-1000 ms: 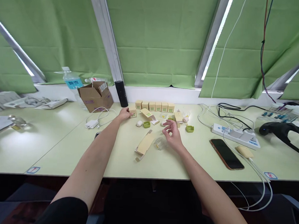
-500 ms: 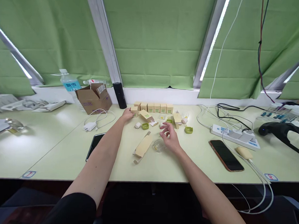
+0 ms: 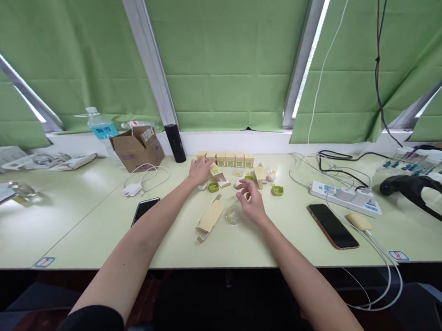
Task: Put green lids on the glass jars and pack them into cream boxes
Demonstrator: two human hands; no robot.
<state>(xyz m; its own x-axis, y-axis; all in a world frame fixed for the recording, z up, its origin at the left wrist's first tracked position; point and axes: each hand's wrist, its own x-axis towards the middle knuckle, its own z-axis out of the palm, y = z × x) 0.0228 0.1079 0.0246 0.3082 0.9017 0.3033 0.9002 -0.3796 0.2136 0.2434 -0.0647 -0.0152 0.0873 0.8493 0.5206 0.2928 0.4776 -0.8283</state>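
Observation:
My left hand (image 3: 199, 171) is at the row of small boxes, its fingers closed against the left side of a small cardboard box (image 3: 215, 170) with an open flap. The back of the hand hides part of that grip. My right hand (image 3: 251, 202) hovers over the table with curved fingers, thumb apart from them, and nothing visibly held. A small whitish piece (image 3: 238, 184) lies by its fingertips. Below them sits a clear plastic shell (image 3: 232, 214). A green tray-like piece (image 3: 213, 187) rests between the hands, near an unfolded beige carton (image 3: 210, 218).
Several small beige boxes (image 3: 230, 159) line the back. Another green piece (image 3: 277, 190) and an opened box (image 3: 260, 174) lie right of centre. A brown carton (image 3: 137, 149), black cylinder (image 3: 175, 143) and charger (image 3: 132, 189) stand left; a phone (image 3: 332, 226) and power strip (image 3: 344, 197) lie right.
My left hand has moved right, from a small box at the row's left end to the box with the open flap. My right hand keeps nearly the same pose. The view has shifted slightly.

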